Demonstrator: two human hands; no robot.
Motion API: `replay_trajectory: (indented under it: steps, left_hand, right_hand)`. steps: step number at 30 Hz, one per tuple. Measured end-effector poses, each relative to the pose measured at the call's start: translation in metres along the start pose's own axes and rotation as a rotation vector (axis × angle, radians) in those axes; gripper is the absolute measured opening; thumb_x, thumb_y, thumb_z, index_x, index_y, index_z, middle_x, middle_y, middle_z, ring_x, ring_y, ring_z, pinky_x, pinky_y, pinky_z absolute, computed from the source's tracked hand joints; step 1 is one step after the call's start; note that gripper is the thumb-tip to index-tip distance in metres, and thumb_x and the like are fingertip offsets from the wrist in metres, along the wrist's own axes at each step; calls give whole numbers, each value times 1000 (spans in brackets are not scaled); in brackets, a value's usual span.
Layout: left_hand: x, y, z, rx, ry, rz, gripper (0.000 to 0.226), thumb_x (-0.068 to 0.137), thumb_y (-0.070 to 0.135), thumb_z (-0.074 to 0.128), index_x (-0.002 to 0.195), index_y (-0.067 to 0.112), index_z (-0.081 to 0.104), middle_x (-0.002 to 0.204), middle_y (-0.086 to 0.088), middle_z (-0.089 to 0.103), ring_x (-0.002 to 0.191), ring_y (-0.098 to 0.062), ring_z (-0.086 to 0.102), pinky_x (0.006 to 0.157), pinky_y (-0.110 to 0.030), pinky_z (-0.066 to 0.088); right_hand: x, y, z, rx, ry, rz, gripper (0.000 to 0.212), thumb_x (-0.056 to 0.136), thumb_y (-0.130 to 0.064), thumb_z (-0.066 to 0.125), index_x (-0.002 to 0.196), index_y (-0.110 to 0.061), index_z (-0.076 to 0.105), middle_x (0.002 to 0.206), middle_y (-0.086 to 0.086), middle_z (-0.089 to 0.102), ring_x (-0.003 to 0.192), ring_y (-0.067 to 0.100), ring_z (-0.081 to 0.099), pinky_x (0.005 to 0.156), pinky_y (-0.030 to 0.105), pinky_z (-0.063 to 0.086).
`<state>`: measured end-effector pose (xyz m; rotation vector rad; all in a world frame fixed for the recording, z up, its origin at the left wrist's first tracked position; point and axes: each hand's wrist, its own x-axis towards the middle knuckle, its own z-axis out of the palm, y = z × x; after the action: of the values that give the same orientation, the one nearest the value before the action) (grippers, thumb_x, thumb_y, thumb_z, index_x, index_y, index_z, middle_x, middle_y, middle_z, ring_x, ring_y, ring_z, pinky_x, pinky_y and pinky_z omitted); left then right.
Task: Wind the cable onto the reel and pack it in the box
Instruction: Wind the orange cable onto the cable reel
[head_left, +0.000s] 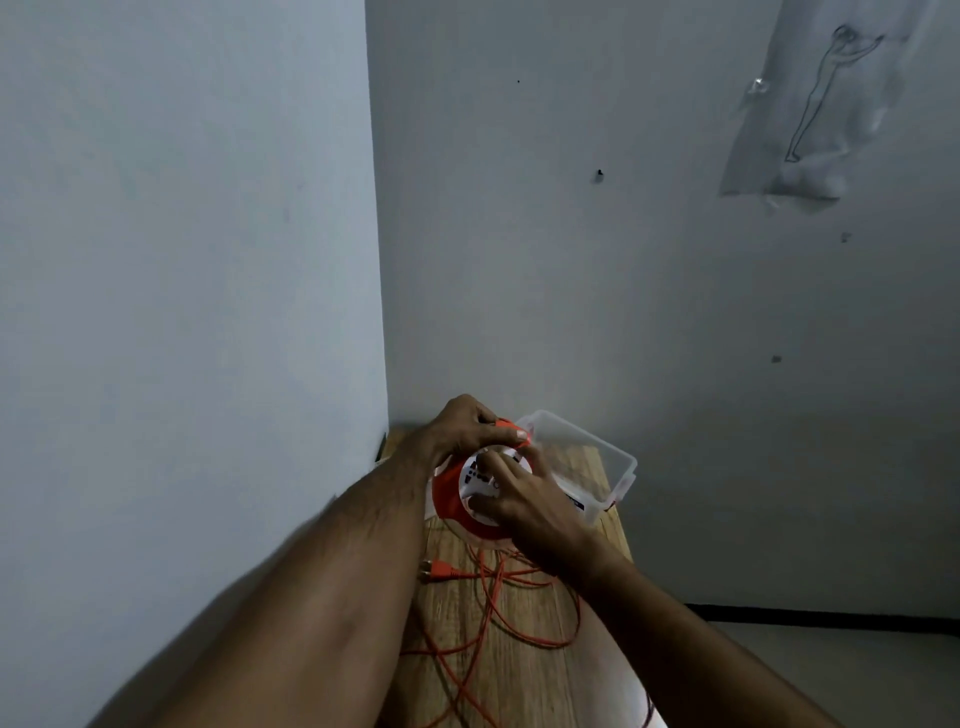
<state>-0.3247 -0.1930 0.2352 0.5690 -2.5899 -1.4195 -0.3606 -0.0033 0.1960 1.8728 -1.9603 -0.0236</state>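
An orange cable reel (451, 493) with a white round face sits at the far end of the wooden table (524, 675). My left hand (460, 426) grips the reel's far top edge. My right hand (519, 499) lies on the white face, fingers curled on it. Loose orange cable (524, 618) lies in loops on the table in front of the reel, and its orange plug (441, 570) rests at the left. A clear plastic box (587, 457) stands open just behind and to the right of the reel.
The table stands in a corner, with a wall (182, 312) close on the left and another behind. A clear plastic sheet (821, 104) hangs on the back wall, upper right. Floor shows to the right of the table.
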Motion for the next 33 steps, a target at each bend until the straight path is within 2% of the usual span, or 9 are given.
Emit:
replay_trajectory:
  steps: [3, 10, 13, 15, 19, 23, 27, 30, 33]
  left_hand:
    - [-1, 0, 4, -6, -13, 4, 52, 60, 72, 80, 81, 25, 84, 76, 6, 80, 64, -10, 77, 66, -29, 57]
    - [-1, 2, 3, -25, 9, 17, 26, 67, 59, 87, 60, 35, 79, 67, 8, 77, 55, -3, 72, 57, -22, 51]
    - [0, 0, 3, -30, 51, 10, 29, 70, 54, 89, 58, 30, 77, 65, 10, 76, 54, 1, 70, 58, -21, 50]
    - [-1, -1, 3, -26, 43, 12, 27, 71, 55, 88, 62, 31, 77, 66, 14, 76, 56, 0, 71, 57, -20, 50]
    - [-1, 1, 6, -73, 47, 31, 29, 72, 51, 89, 89, 28, 83, 70, 24, 75, 71, -5, 73, 62, -19, 52]
    - [2, 3, 6, -38, 37, 16, 34, 69, 52, 90, 78, 20, 84, 75, 3, 80, 64, -8, 74, 60, -23, 58]
    - [2, 1, 9, -76, 81, 26, 22, 68, 48, 93, 67, 28, 82, 71, 5, 79, 65, -9, 75, 62, -24, 53]
    - [1, 1, 12, -58, 66, 39, 23, 67, 51, 92, 60, 34, 79, 69, 9, 78, 62, -9, 75, 57, -20, 52]
    - [1, 1, 12, -34, 52, 20, 29, 65, 54, 92, 66, 27, 81, 70, 6, 79, 60, -12, 75, 57, -23, 55]
  right_hand:
    - [0, 3, 0, -47, -15, -23, 53, 76, -35, 83, 125, -30, 62, 144, 12, 40, 139, 32, 37, 113, 64, 29]
    - [3, -2, -2, -5, 57, 107, 63, 76, -47, 81, 132, -29, 59, 131, 11, 48, 124, 32, 52, 104, 57, 44]
    - [6, -6, -7, 9, 162, 196, 73, 63, -57, 85, 126, -24, 65, 122, 14, 62, 107, 32, 66, 91, 48, 55]
    - [7, -10, -7, 63, 214, 277, 74, 61, -53, 87, 124, -19, 67, 114, 14, 69, 94, 29, 72, 79, 40, 60]
    - [13, -20, -6, 358, 222, 558, 56, 80, -43, 76, 127, -16, 63, 117, 6, 72, 98, 22, 71, 81, 32, 61]
    - [22, -41, -8, 679, 385, 914, 52, 78, -45, 79, 121, -23, 59, 107, -6, 70, 95, 11, 67, 83, 27, 58]
    - [33, -45, -7, 974, 438, 1329, 55, 76, -47, 81, 114, -13, 62, 109, 6, 70, 97, 22, 69, 81, 39, 60]
    - [42, -50, -8, 1241, 512, 1565, 64, 77, -41, 84, 126, -7, 60, 119, 14, 70, 105, 31, 70, 85, 45, 62]
    - [47, -53, -10, 1477, 520, 1739, 65, 82, -37, 82, 134, -7, 56, 125, 17, 67, 111, 37, 68, 90, 50, 60]
